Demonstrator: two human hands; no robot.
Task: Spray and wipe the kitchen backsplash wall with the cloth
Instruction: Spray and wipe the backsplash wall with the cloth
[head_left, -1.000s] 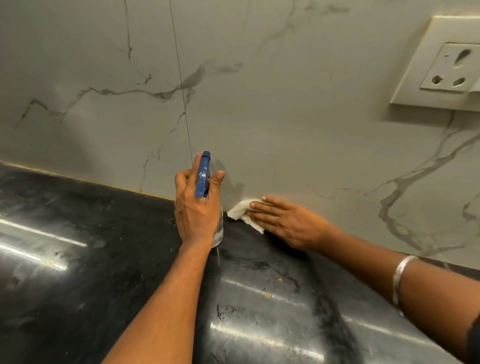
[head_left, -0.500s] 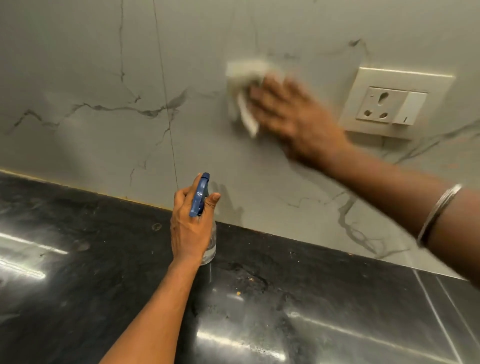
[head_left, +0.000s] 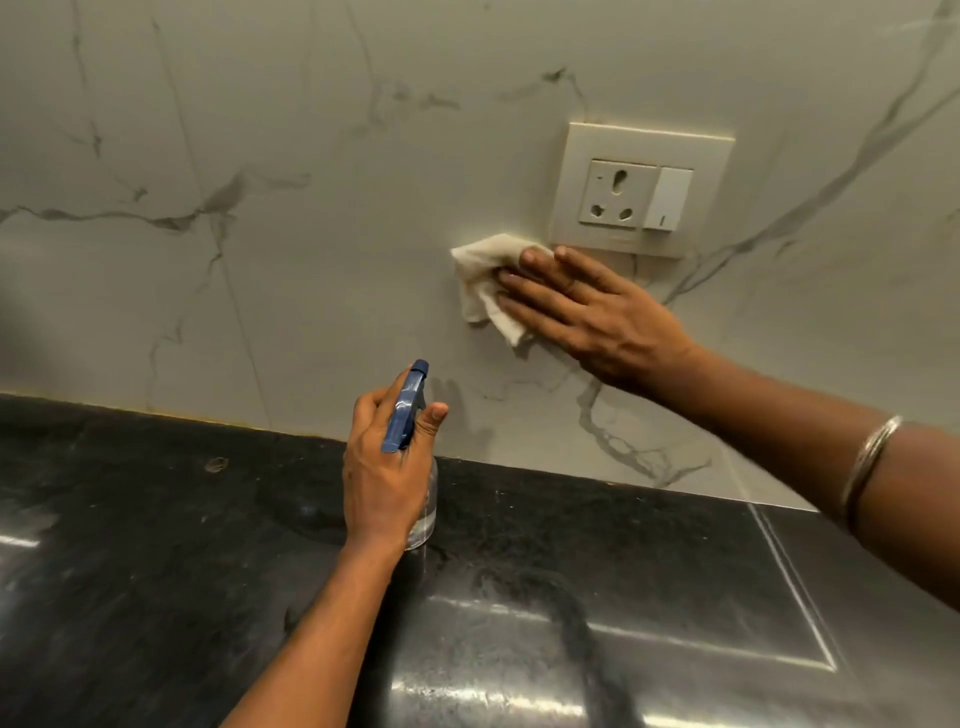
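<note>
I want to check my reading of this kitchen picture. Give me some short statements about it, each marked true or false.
1. The right hand presses the cloth against the wall. True.
2. The left hand holds nothing. False: it grips the spray bottle.
3. The cloth covers the socket. False: it lies below and left of it.
4. The countertop is dark and glossy. True.
</note>
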